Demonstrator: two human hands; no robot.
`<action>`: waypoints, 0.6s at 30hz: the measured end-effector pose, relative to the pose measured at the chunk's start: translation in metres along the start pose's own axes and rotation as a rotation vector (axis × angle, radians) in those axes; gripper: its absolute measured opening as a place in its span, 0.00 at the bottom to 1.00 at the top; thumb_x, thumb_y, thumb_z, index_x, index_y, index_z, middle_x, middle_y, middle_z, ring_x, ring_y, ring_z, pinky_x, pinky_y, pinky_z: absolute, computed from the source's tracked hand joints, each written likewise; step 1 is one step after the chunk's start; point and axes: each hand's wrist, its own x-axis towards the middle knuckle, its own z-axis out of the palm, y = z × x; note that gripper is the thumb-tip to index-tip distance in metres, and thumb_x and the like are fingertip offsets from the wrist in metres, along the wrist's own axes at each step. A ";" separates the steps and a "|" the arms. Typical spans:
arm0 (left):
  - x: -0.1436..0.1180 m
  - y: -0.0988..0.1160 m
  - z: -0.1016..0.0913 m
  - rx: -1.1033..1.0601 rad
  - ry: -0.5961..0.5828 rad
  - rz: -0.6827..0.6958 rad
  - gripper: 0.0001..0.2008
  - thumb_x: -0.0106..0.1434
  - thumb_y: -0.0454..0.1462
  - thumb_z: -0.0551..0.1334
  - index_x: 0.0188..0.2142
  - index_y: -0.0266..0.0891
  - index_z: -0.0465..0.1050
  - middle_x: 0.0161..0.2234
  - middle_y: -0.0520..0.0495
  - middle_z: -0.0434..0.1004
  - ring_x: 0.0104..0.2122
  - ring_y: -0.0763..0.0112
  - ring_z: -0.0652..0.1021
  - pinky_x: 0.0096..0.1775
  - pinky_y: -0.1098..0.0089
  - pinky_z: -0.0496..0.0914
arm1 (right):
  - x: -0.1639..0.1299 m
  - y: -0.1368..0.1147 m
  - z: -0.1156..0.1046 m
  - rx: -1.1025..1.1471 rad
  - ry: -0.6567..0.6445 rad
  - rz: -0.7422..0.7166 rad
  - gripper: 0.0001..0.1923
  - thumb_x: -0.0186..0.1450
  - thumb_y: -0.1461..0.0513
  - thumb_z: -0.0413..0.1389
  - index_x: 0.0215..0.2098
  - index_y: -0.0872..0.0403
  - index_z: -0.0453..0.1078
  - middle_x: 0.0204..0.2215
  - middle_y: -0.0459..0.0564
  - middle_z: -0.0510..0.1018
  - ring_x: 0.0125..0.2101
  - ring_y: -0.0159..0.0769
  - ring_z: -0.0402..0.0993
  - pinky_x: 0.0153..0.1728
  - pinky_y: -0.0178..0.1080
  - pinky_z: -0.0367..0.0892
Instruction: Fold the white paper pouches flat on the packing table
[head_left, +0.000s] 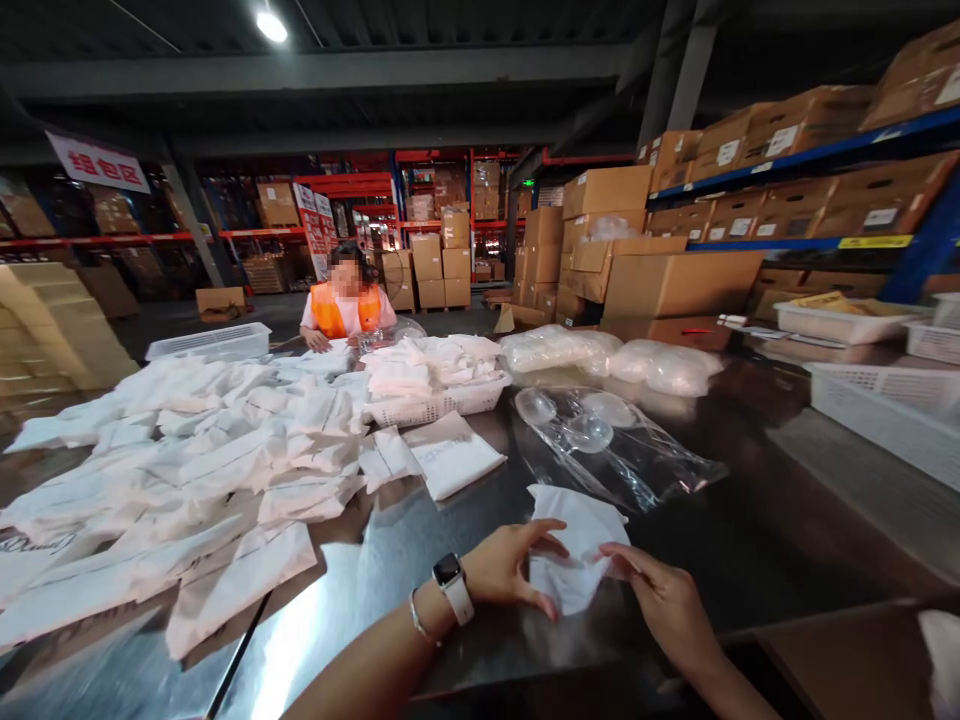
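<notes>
A white pouch [574, 560], soft and slightly creased, is between my hands at the near edge of the metal table. My right hand [664, 590] pinches its right edge between thumb and fingers. My left hand [510, 568], wearing a watch at the wrist, reaches over the pouch's left edge with thumb and fingers curved and spread apart. Just beyond the pouch lies a clear plastic bag [637, 455] with round, clear lid-like pieces [589, 430] in it. Another flat white pouch [452, 455] rests farther left.
A large heap of white pouches [247, 450] covers the table's left side. Behind it, a white basket [442, 402] is piled with pouches. Bagged clear plastic items [660, 367] and a white crate [885, 410] stand right. A person in an orange vest [346, 310] works opposite.
</notes>
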 end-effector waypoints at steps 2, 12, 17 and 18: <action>0.001 0.001 0.003 0.083 -0.029 0.058 0.44 0.48 0.51 0.72 0.61 0.44 0.58 0.50 0.40 0.76 0.49 0.57 0.76 0.52 0.63 0.67 | -0.017 0.008 -0.006 0.005 0.078 0.030 0.21 0.63 0.47 0.50 0.32 0.47 0.80 0.30 0.50 0.83 0.31 0.46 0.80 0.35 0.43 0.77; 0.009 -0.008 0.027 0.441 0.088 0.339 0.13 0.68 0.36 0.49 0.41 0.37 0.72 0.39 0.43 0.80 0.41 0.68 0.77 0.52 0.63 0.66 | -0.049 0.022 -0.007 0.138 0.223 0.086 0.33 0.61 0.36 0.45 0.28 0.51 0.79 0.28 0.53 0.82 0.31 0.46 0.79 0.36 0.40 0.74; 0.003 0.002 0.037 0.260 0.307 -0.150 0.22 0.70 0.43 0.45 0.24 0.37 0.66 0.19 0.53 0.65 0.21 0.75 0.64 0.26 0.72 0.59 | -0.032 0.016 -0.004 -0.086 0.465 0.327 0.38 0.52 0.29 0.44 0.16 0.52 0.69 0.17 0.52 0.75 0.21 0.42 0.72 0.22 0.37 0.68; 0.003 0.002 0.039 0.219 0.346 -0.204 0.22 0.70 0.44 0.46 0.24 0.37 0.66 0.20 0.53 0.65 0.22 0.75 0.64 0.27 0.73 0.58 | -0.027 0.015 -0.003 -0.102 0.428 0.350 0.38 0.52 0.28 0.43 0.14 0.51 0.66 0.15 0.52 0.73 0.19 0.40 0.70 0.21 0.37 0.66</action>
